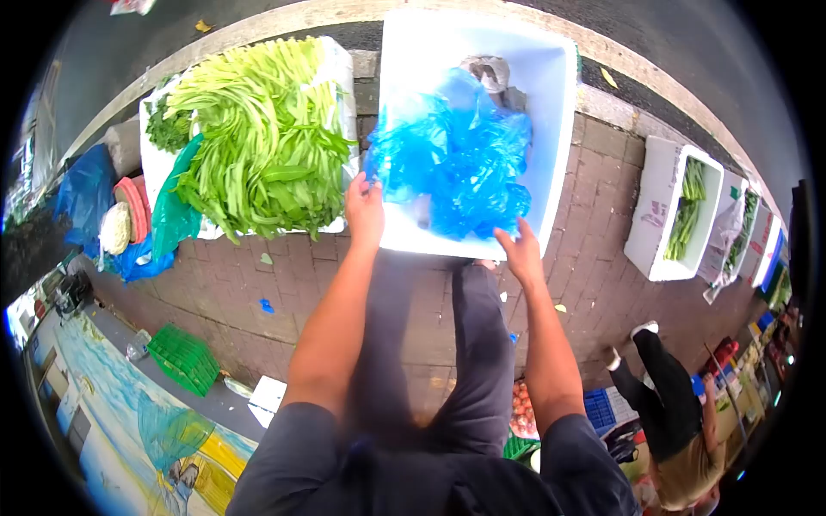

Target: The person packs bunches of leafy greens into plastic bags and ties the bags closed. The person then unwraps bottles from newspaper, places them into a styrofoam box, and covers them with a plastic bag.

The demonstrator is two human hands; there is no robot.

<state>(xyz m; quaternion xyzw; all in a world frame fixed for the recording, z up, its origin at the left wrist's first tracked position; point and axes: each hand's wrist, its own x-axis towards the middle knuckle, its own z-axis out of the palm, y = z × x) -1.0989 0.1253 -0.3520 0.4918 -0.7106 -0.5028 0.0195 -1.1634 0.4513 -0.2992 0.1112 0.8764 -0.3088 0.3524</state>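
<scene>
In front of me stands a white foam box (564, 129) with crumpled blue plastic bags (477, 163) inside, some reaching its left rim. At that rim, my left hand (365, 209) has its fingers closed at the edge of the blue plastic. My right hand (521, 251) is at the near right corner of the box, thumb and fingers apart, close to the lower edge of the bags. A greyish bundle (489, 73) lies at the far end inside the box, partly covered by the plastic.
Left of the box, leafy green vegetables (267, 138) fill another white foam box (340, 77). Blue bags (86, 198) lie further left. Foam boxes of greens (675, 211) stand at right. A green crate (183, 359) is behind left; another person (667, 404) is behind right.
</scene>
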